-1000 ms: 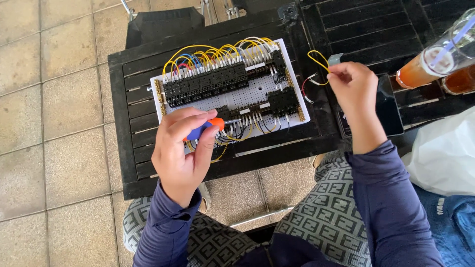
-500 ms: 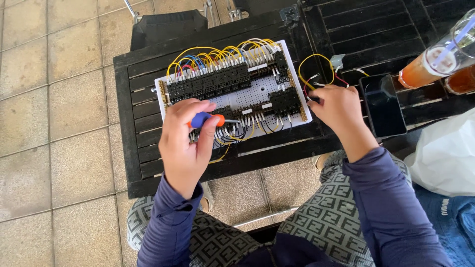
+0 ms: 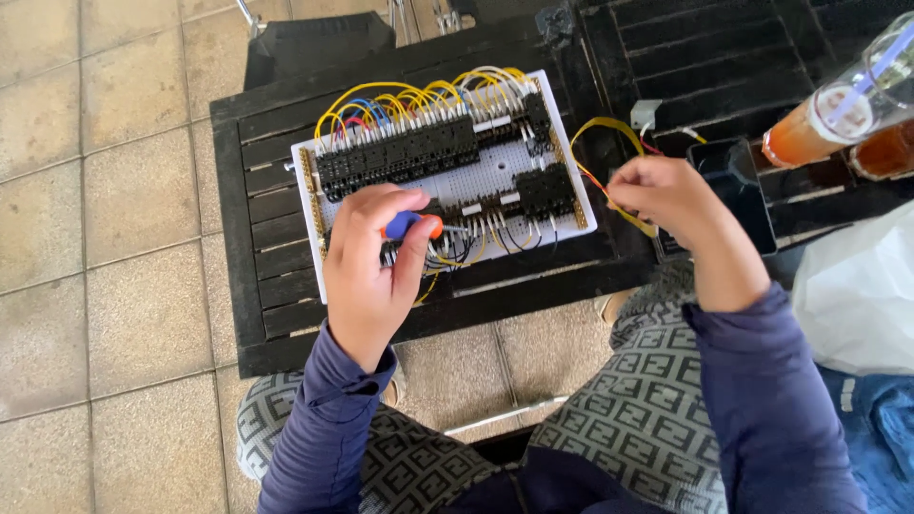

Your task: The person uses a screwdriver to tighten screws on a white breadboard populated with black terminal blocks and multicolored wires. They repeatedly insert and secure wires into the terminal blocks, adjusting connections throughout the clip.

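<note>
Near the middle of the dark slatted table (image 3: pixel 257 286) lies one white board (image 3: pixel 495 176), a rectangle full of black blocks and wires. Its long axis runs left to right, with the right end turned a little toward the person. Along its far edge many yellow wires (image 3: pixel 419 95) make arches, and a few blue and red ones are among them; I cannot count them exactly.

The left hand (image 3: pixel 367 271) is over the near left part of the board. Its fingers (image 3: pixel 411 262) are closed around one screwdriver (image 3: pixel 411 226) with a blue and orange handle. The handle lies about sideways; the tip is hidden, so I cannot tell where it points.

The right hand (image 3: pixel 666 195) is just beside the right edge of the board. Its fingers are pinched narrow on a loop of wire (image 3: pixel 600 128), yellow with a red strand, which curves from the hand back toward the board.

Right of this hand one dark flat phone (image 3: pixel 738 186) lies on the table, and a small white block (image 3: pixel 645 112) is beyond it. At the far right stand two glasses (image 3: pixel 809 128) with orange-brown drink. One white bag (image 3: pixel 852 295) is below them, beside blue cloth (image 3: pixel 881 428).
</note>
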